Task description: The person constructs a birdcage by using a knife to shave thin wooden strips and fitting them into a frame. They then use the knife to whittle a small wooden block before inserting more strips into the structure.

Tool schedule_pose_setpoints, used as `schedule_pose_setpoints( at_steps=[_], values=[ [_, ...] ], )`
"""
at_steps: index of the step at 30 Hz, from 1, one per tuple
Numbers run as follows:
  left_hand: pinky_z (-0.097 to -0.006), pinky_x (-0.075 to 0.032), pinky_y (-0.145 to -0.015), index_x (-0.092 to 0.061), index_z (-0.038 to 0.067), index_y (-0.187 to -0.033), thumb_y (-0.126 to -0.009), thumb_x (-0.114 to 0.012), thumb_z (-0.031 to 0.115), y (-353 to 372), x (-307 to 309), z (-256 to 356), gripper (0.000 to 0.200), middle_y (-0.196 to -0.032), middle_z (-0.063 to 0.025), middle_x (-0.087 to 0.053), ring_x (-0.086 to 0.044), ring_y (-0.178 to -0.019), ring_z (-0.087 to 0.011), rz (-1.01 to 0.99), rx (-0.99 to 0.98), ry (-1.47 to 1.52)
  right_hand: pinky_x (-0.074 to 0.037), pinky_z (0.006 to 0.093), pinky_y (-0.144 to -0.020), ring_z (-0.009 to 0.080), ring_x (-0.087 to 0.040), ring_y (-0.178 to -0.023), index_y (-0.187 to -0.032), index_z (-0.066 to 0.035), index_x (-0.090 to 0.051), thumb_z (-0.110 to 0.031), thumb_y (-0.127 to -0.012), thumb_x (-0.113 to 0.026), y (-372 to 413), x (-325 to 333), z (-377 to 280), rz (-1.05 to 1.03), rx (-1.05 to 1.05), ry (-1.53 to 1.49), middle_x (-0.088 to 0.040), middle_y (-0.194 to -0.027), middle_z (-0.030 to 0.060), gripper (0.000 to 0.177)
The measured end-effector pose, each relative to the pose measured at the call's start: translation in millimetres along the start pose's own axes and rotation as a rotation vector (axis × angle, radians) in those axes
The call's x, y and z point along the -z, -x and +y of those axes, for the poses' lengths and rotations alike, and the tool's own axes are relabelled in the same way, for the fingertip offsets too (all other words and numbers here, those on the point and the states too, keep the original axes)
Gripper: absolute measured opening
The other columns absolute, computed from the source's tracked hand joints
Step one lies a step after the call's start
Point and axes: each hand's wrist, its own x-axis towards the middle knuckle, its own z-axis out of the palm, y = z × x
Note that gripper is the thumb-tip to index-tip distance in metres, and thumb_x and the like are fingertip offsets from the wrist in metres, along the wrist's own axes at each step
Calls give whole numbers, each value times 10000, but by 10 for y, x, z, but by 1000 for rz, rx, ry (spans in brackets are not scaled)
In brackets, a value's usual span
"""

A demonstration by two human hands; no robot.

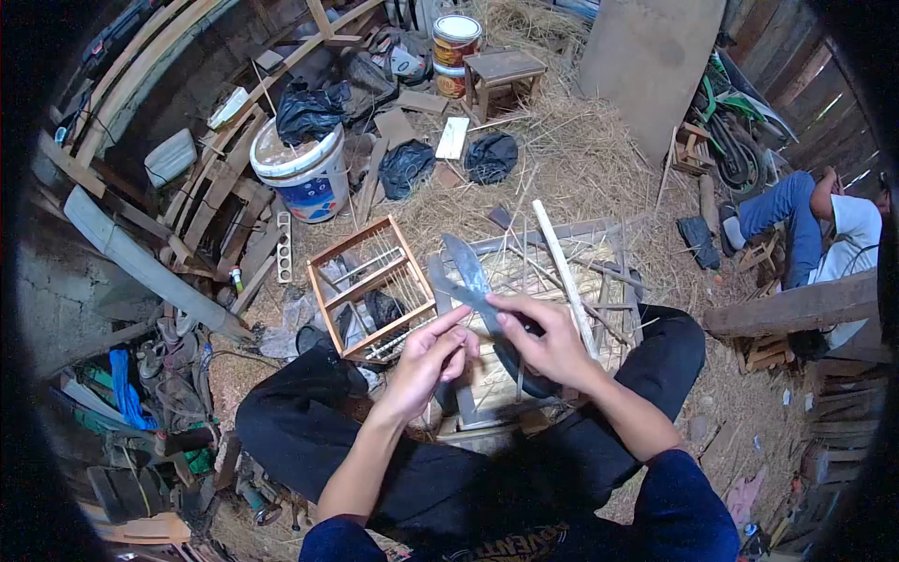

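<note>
My right hand (543, 339) is closed round part of a dark flat blade (454, 286), its thumb and index finger near the lower end. My left hand (433, 363) is beside it on the left, its index fingertip close to the blade and its other fingers curled; what they hold, if anything, is too small to tell. Behind the blade is a larger curved blade (465, 262), angled down past my right hand. Below both hands is a wooden board (492, 389) with thin sticks and a long pale strip (562, 272).
A wooden-framed cage (370, 263) stands left of the board. A white bucket (304, 192), black bags (405, 169), a small stool (506, 66) and straw are farther off. At the right, a seated person (847, 220) is near a wooden beam (796, 307).
</note>
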Motion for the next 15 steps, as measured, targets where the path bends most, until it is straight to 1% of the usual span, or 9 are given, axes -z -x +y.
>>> schedule_pose_setpoints(
  at_steps=[1,3,4,5,7,9,11,13,15],
  values=[
    [-178,-330,-513,-422,-45,-1450,-1043,-475,138,8,24,16,450,-900,-72,-613,-398,-575,-36,-37,-10,39,-524,329,-845,197,-683,-989,-1229,-20,-662,-126,-956,-613,-5,-3,31,9,28,-4,-719,-1104,150,297],
    [-181,-336,-526,-417,-54,-1450,-1039,-473,124,22,33,52,451,-912,-77,-612,-397,-577,-41,-114,-28,134,-524,308,-799,157,-667,-953,-1254,-9,-640,-140,-971,-598,-134,131,106,196,-19,-61,-718,-1078,118,315],
    [-180,-341,-541,-419,-45,-1452,-1035,-467,111,33,26,55,448,-916,-74,-606,-396,-591,-42,-125,-39,108,-512,300,-835,149,-642,-961,-1274,3,-617,-153,-983,-585,-168,224,188,261,-156,-129,-707,-1068,93,332],
    [-180,-338,-541,-419,-45,-1452,-1035,-464,110,39,10,46,447,-916,-71,-604,-395,-595,-41,-124,-42,96,-504,314,-866,150,-634,-972,-1283,3,-608,-150,-987,-581,-169,273,209,255,-161,-115,-696,-1072,92,334],
    [-178,-333,-539,-417,-45,-1452,-1035,-460,108,37,-12,52,446,-915,-66,-601,-395,-602,-39,-117,-61,63,-509,322,-862,165,-647,-986,-1262,-4,-626,-147,-981,-592,-92,114,119,185,5,-96,-703,-1094,104,316],
    [-174,-309,-534,-499,-4,-1410,-1032,-496,156,15,19,64,411,-841,-16,-584,-385,-601,-30,-35,-52,-30,-495,334,-935,215,-651,-1077,-1220,-22,-661,-130,-967,-603,0,20,2,-32,8,-21,-695,-1176,149,281],
    [-176,-271,-507,-542,30,-1385,-1021,-533,197,-22,94,-1,400,-784,12,-573,-373,-572,-27,14,-52,-157,-496,340,-941,207,-649,-1076,-1228,-17,-656,-130,-973,-594,-25,58,60,59,-10,-80,-690,-1195,146,286],
    [-182,-298,-538,-576,18,-1349,-1029,-538,212,27,47,-4,377,-759,28,-542,-393,-608,-29,7,-56,-215,-508,340,-922,200,-646,-1069,-1264,-8,-625,-143,-987,-576,-166,239,176,291,-131,-106,-680,-1218,127,312],
    [-189,-326,-569,-611,5,-1313,-1036,-542,227,44,-17,25,361,-734,43,-511,-413,-644,-32,-12,-74,-276,-502,332,-935,207,-639,-1090,-1275,-4,-614,-156,-989,-576,-218,418,252,403,-160,-185,-673,-1232,124,325]
  ],
)
